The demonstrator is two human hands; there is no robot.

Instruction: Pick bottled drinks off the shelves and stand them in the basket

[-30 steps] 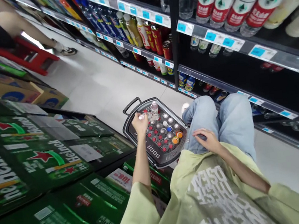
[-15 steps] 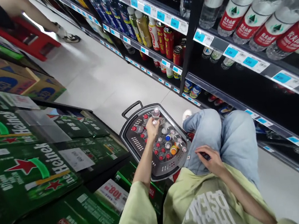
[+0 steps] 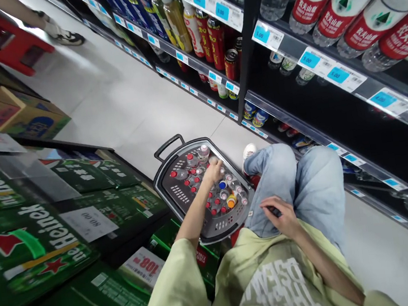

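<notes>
My left hand (image 3: 214, 171) reaches into a dark grey shopping basket (image 3: 169, 204) on the floor. Its fingers are closed round the top of a clear plastic bottle (image 3: 213, 160), mostly hidden by the hand. Several more bottles stand in the basket, with red, pale and pink caps, one blue cap (image 3: 223, 184) and an orange cap (image 3: 231, 201). My right hand (image 3: 281, 215) rests on the jeans at my lap. It is curled round a small dark object (image 3: 276, 211) whose kind I cannot make out.
Shelves on the right hold large red-labelled water bottles (image 3: 336, 17), cans and drinks. Green beer cartons (image 3: 32, 238) are stacked on the left. Farther off, a person's shoe (image 3: 67, 37) stands on the floor beside a red stool (image 3: 8, 40).
My left hand has lowered into the basket with the bottle, which now shows less above the fingers. My right hand keeps its place on my lap. The view has shifted slightly.
</notes>
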